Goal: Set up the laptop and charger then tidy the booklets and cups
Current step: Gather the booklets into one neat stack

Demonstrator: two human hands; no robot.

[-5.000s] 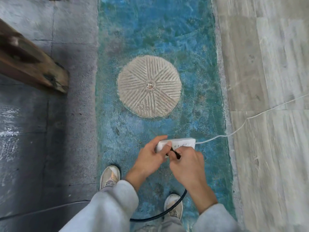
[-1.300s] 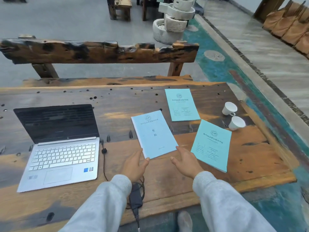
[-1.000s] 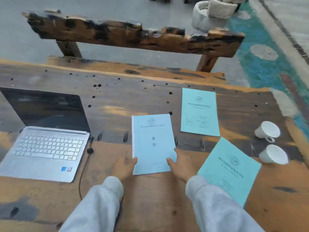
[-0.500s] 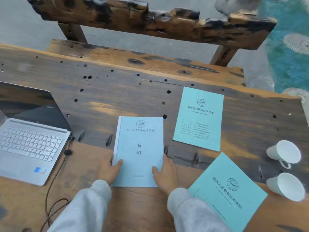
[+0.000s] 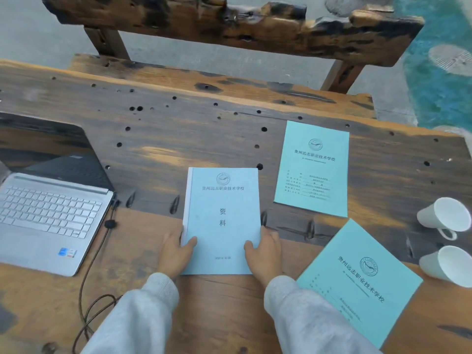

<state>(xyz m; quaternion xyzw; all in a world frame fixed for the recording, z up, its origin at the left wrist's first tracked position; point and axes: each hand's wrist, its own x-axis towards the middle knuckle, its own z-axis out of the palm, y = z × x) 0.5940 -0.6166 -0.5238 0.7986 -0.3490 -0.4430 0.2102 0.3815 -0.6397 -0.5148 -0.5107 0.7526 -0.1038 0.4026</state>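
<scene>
Since half a second ago your view has dipped closer, and the booklet (image 5: 221, 221) sits squarer between your hands. In the head view, your left hand (image 5: 176, 254) grips its lower left edge, thumb on the cover; your right hand (image 5: 264, 251) grips the lower right edge the same way. It lies flat on the table (image 5: 178, 139). A second booklet (image 5: 313, 169) lies beyond to the right, a third (image 5: 357, 282) just beside your right sleeve. Two cups (image 5: 444, 218) lie tipped at the right edge. The laptop (image 5: 48, 215) stands open at left, its cable (image 5: 89, 272) trailing toward you.
</scene>
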